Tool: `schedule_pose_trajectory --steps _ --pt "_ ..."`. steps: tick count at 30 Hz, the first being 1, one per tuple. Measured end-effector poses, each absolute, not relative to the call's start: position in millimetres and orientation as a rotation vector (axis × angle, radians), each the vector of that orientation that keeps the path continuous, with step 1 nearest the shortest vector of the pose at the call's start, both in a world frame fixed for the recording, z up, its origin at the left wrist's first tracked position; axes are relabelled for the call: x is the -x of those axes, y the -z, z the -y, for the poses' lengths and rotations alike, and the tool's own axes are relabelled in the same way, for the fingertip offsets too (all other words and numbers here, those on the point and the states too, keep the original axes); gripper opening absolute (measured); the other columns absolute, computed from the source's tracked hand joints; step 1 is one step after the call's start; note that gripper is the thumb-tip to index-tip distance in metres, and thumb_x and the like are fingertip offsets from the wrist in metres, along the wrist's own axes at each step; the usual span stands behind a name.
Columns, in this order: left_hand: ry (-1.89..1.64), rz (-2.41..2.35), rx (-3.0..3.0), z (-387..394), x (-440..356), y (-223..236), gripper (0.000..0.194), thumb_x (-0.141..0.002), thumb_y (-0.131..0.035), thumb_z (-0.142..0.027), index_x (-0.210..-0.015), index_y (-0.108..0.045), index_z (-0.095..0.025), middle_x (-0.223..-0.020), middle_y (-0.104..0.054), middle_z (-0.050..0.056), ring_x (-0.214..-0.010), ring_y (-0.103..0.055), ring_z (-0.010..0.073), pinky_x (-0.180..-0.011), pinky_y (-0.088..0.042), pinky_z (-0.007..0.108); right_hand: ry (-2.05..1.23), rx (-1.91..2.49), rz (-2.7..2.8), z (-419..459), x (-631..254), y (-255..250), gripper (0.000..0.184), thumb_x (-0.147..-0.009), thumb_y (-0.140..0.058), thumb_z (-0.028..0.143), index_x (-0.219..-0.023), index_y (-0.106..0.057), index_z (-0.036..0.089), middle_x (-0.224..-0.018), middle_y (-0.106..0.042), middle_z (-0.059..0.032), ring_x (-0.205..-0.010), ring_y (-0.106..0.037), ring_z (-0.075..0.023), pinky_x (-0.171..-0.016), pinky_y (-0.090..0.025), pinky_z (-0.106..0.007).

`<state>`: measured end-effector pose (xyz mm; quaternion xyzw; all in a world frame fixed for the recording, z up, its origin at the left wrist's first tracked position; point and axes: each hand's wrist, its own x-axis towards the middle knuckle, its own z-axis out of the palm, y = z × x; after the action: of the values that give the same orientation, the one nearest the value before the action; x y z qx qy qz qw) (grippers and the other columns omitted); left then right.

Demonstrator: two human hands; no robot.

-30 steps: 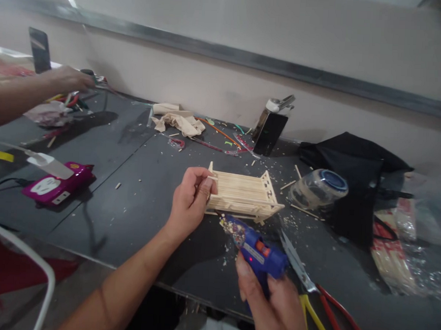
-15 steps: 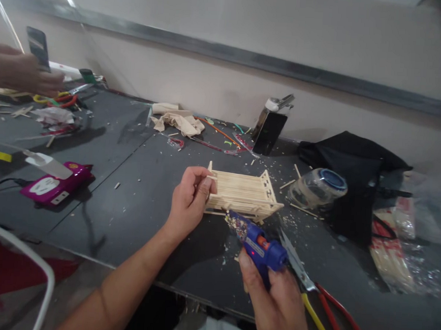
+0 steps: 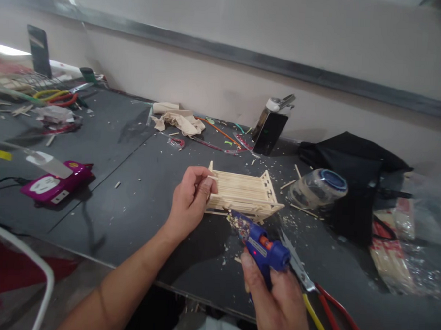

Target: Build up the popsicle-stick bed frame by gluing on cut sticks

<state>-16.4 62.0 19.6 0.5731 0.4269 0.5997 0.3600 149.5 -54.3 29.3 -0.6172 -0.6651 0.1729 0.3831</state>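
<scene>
A small bed-like model made of thin wooden sticks (image 3: 239, 186) stands on the dark table, with raised ends and a slatted middle. My left hand (image 3: 192, 198) pinches its left end between thumb and fingers. My right hand (image 3: 278, 298) is wrapped round the handle of a blue hot glue gun (image 3: 262, 248), whose red light is lit. The gun's nozzle, crusted with bits of debris, points at the model's near lower left side. Whether the tip touches the sticks I cannot tell.
Scissors (image 3: 303, 273) with red and yellow handles lie right of the glue gun. Beyond are a clear jar with a blue lid (image 3: 317, 187), a black cloth bag (image 3: 350, 157) and a propped phone (image 3: 270, 132). A purple power strip (image 3: 57, 183) sits at left.
The glue gun and my right hand have shifted very slightly right. At the far left, another person's hand has gone out of view. My left hand and the model stay put.
</scene>
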Motion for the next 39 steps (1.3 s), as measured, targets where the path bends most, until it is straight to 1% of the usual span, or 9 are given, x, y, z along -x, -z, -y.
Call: schedule_pose_trajectory --steps 16,19,23,26,29,32,35,37,39 --pt "-1.542 -1.090 -1.471 -62 17 -20 0.007 -0.093 -0.044 -0.027 -0.096 -0.047 -0.021 -0.070 -0.055 -0.003 -0.054 -0.045 0.0084 -0.051 -0.035 0.021 -0.509 1.696 1.675 53 -150 -35 0.035 -0.086 -0.051 0.052 -0.082 -0.069 0.022 -0.063 -0.065 -0.0041 -0.059 -0.060 -0.0198 -0.055 -0.048 -0.029" --pt "-1.541 -1.088 -1.466 -61 17 -19 0.008 -0.093 -0.044 -0.028 -0.096 -0.046 -0.021 -0.070 -0.055 -0.003 -0.054 -0.046 0.0083 -0.051 -0.035 0.021 -0.515 1.697 1.656 54 -148 -31 0.039 -0.085 -0.050 0.055 -0.086 -0.069 0.021 -0.073 -0.069 -0.0060 -0.065 -0.064 -0.0210 -0.059 -0.050 -0.030" --pt "-1.556 -1.087 -1.441 -61 15 -19 0.008 -0.092 -0.045 -0.028 -0.096 -0.047 -0.021 -0.070 -0.056 -0.003 -0.054 -0.046 0.0081 -0.050 -0.035 0.020 -0.509 1.717 1.527 61 -140 -26 0.043 -0.086 -0.050 0.055 -0.099 -0.067 0.018 -0.091 -0.071 -0.0103 -0.083 -0.066 -0.0243 -0.075 -0.052 -0.034" --pt "-1.606 -1.104 -1.421 -63 16 -21 0.009 -0.091 -0.048 -0.028 -0.094 -0.049 -0.020 -0.074 -0.059 -0.002 -0.054 -0.045 0.0076 -0.050 -0.036 0.019 -0.466 1.671 1.586 67 -140 -30 0.036 -0.088 -0.050 0.047 -0.106 -0.063 0.019 -0.102 -0.070 -0.0112 -0.095 -0.064 -0.0256 -0.082 -0.051 -0.036" --pt "-1.694 -1.123 -1.308 -60 20 -30 0.010 -0.087 -0.053 -0.028 -0.093 -0.052 -0.020 -0.077 -0.060 -0.001 -0.051 -0.042 0.0061 -0.047 -0.035 0.019 -0.375 1.566 1.793 70 -155 -38 0.028 -0.089 -0.049 0.034 -0.112 -0.057 0.021 -0.104 -0.067 -0.0105 -0.095 -0.064 -0.0245 -0.079 -0.053 -0.035" --pt "-1.684 -1.042 -1.090 -43 25 -44 0.008 -0.085 -0.056 -0.026 -0.089 -0.053 -0.020 -0.065 -0.053 -0.004 -0.042 -0.032 0.0043 -0.040 -0.026 0.018 -0.235 1.468 2.076 69 -179 -37 0.034 -0.083 -0.052 0.023 -0.117 -0.051 0.020 -0.106 -0.064 -0.0105 -0.096 -0.063 -0.0245 -0.078 -0.054 -0.035" --pt "-1.449 -0.975 -0.908 -14 28 -50 0.010 -0.084 -0.055 -0.026 -0.077 -0.052 -0.019 -0.049 -0.033 -0.009 -0.038 -0.020 0.0039 -0.037 -0.016 0.018 -0.108 1.445 2.316 68 -199 -25 0.048 -0.072 -0.051 0.009 -0.119 -0.051 0.018 -0.105 -0.064 -0.0105 -0.096 -0.062 -0.0255 -0.079 -0.055 -0.038" --pt "-1.284 -0.991 -0.890 6 27 -47 0.015 -0.083 -0.055 -0.027 -0.071 -0.052 -0.019 -0.047 -0.029 -0.009 -0.038 -0.018 0.0040 -0.037 -0.017 0.018 -0.069 1.445 2.395 67 -207 -18 0.053 -0.067 -0.050 0.005 -0.119 -0.052 0.015 -0.106 -0.064 -0.0119 -0.097 -0.061 -0.0264 -0.081 -0.055 -0.040" --pt "-1.202 -1.104 -0.994 20 25 -42 0.016 -0.080 -0.058 -0.028 -0.069 -0.054 -0.017 -0.048 -0.030 -0.008 -0.041 -0.021 0.0043 -0.039 -0.018 0.018 -0.091 1.429 2.445 66 -210 -18 0.050 -0.068 -0.053 0.006 -0.117 -0.054 0.014 -0.106 -0.063 -0.0126 -0.097 -0.061 -0.0269 -0.082 -0.054 -0.042"
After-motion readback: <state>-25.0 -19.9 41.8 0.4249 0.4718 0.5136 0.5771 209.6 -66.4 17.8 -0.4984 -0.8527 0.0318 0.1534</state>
